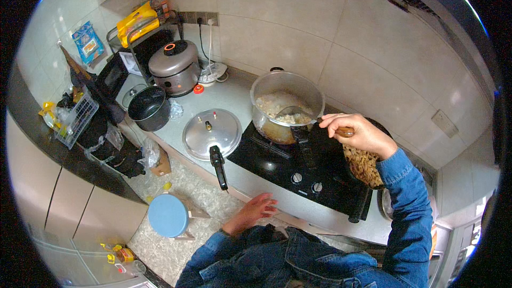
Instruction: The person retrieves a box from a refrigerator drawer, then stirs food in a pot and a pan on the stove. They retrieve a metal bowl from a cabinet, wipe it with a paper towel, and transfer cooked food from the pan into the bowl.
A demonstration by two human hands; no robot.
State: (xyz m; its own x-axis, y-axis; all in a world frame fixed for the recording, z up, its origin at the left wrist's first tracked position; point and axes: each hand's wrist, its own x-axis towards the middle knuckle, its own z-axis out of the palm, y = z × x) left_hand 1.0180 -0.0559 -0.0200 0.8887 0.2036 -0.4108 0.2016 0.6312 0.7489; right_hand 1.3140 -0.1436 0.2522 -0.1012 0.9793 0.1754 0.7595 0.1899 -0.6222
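My right hand point(358, 132) grips the wooden handle point(345, 131) of a metal ladle or turner point(295, 114), whose head rests in pale, chunky food point(276, 106) inside a pressure cooker pot point(260, 122). The pot stands on the far left burner of a black gas hob point(276, 168). Beneath my right forearm, a pan of browned chopped food point(362, 166) is partly hidden. My left hand point(256, 210) hangs bare by the counter's front edge, fingers slightly apart. The pressure cooker lid point(212, 132) lies left of the hob, its black handle towards me.
Further left are a black pot point(150, 108), a rice cooker point(176, 68) and a metal rack point(138, 28) holding a yellow package. A power strip point(212, 73) with cords sits by the wall. On the floor stand a blue-topped stool point(168, 215) and a cardboard box point(162, 163).
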